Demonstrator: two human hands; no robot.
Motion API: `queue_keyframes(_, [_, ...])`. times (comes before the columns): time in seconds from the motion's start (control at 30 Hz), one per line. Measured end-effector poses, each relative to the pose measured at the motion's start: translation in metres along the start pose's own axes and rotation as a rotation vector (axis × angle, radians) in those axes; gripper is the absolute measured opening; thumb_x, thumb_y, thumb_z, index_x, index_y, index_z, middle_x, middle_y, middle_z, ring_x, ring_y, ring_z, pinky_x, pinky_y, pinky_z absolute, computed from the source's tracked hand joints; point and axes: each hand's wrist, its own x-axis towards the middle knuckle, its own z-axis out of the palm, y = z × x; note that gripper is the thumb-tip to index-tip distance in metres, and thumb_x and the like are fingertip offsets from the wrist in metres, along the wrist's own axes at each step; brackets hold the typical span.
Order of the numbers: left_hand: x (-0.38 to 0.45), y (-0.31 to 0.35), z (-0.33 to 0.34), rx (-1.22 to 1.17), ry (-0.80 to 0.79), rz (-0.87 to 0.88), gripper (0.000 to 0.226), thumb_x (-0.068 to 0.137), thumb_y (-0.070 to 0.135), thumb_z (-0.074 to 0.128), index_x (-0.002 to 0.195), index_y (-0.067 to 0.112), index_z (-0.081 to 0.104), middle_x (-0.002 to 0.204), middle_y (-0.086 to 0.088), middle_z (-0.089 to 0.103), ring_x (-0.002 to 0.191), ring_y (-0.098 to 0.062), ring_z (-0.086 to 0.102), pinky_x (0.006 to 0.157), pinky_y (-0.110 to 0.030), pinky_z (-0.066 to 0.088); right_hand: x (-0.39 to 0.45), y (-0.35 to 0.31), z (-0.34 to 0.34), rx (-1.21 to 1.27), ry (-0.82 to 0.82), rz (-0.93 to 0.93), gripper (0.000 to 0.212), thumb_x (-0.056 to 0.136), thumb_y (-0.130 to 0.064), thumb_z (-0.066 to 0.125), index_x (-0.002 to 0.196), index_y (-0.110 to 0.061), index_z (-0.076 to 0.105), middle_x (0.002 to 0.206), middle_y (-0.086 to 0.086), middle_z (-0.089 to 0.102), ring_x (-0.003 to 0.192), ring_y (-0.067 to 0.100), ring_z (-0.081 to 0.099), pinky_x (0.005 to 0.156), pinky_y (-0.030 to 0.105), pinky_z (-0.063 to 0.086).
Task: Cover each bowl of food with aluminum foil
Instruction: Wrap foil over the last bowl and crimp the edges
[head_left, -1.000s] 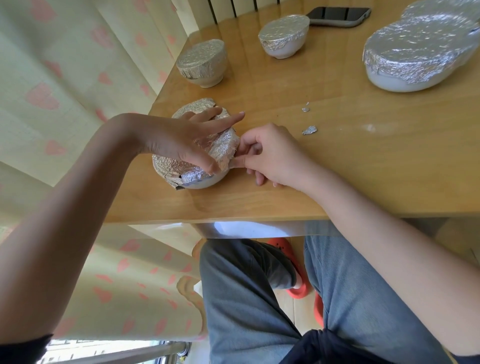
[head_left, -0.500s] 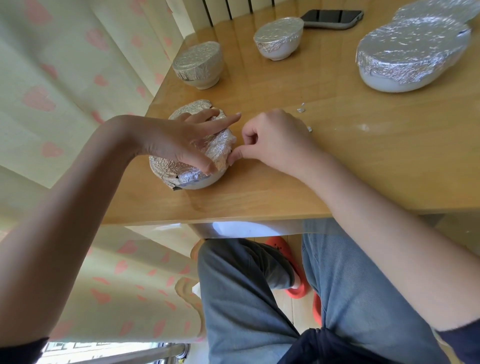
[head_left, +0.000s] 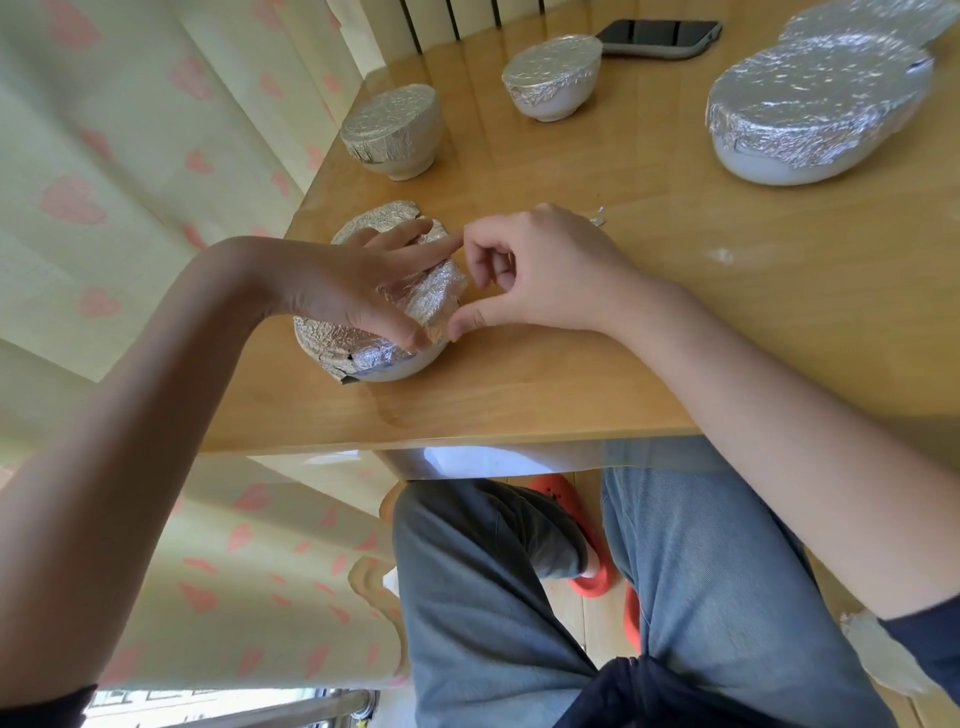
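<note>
Left hand (head_left: 358, 283) lies palm-down across the top of the foil-covered bowl (head_left: 363, 353), fingers straight and spread, index reaching past the bowl's far right edge, thumb pressing the foil at the near right rim. Left forearm comes in from the bowl's left, wrist bent sharply. Right hand (head_left: 540, 270) sits just right of the bowl, fingers curled, thumb tip touching the foil beside the left thumb. Right forearm rests on the bench (head_left: 571, 395), running back from the bowl's right.
</note>
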Motion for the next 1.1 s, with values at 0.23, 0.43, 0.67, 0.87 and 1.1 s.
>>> queue_keyframes(0.23, [0.001,-0.002,0.000,0.007,0.009,0.008,0.103,0.045,0.078,0.055,0.132,0.076,0.000,0.156,0.028,-0.020,0.147,-0.012,-0.021,0.116,-0.061,-0.001,0.006,-0.004,0.002,0.098,-0.043,-0.025,0.031,0.070,-0.045,0.079,0.075,-0.025,0.056,0.060,-0.023,0.055,0.055,-0.003,0.050,0.052,0.018,0.035])
queue_keyframes(0.43, [0.004,-0.003,0.001,0.004,0.001,-0.005,0.105,0.044,0.078,0.056,0.131,0.077,-0.004,0.155,0.028,-0.022,0.146,-0.013,-0.023,0.116,-0.059,-0.005,0.014,0.002,0.002,0.338,-0.121,0.038,0.021,0.075,-0.024,0.079,0.076,-0.015,0.060,0.077,0.005,0.068,0.051,0.013,0.059,0.043,0.030,0.047])
queue_keyframes(0.67, [0.007,-0.006,0.001,0.005,0.007,-0.014,0.109,0.042,0.081,0.055,0.127,0.078,-0.013,0.153,0.033,-0.021,0.145,-0.011,-0.022,0.117,-0.057,-0.004,0.038,0.009,-0.008,0.325,-0.205,0.136,0.043,0.061,-0.035,0.087,0.055,-0.009,0.053,0.043,-0.001,0.052,0.037,0.014,0.047,0.038,0.020,0.034])
queue_keyframes(0.87, [0.004,-0.001,-0.001,0.003,0.007,-0.008,0.111,0.045,0.079,0.052,0.133,0.072,-0.014,0.155,0.030,-0.021,0.146,-0.010,-0.022,0.118,-0.055,-0.004,0.059,0.011,-0.018,0.242,-0.379,0.237,0.044,0.058,-0.045,0.084,0.051,-0.012,0.055,0.044,0.001,0.055,0.032,0.012,0.046,0.037,0.018,0.029])
queue_keyframes(1.1, [0.003,0.002,0.002,-0.008,0.009,0.017,0.106,0.044,0.075,0.052,0.124,0.079,-0.016,0.154,0.031,-0.020,0.145,-0.007,-0.022,0.117,-0.054,-0.002,0.065,0.018,-0.009,0.192,-0.519,0.303,0.051,0.060,-0.059,0.073,0.060,-0.010,0.059,0.044,0.000,0.056,0.032,0.011,0.049,0.036,0.017,0.029])
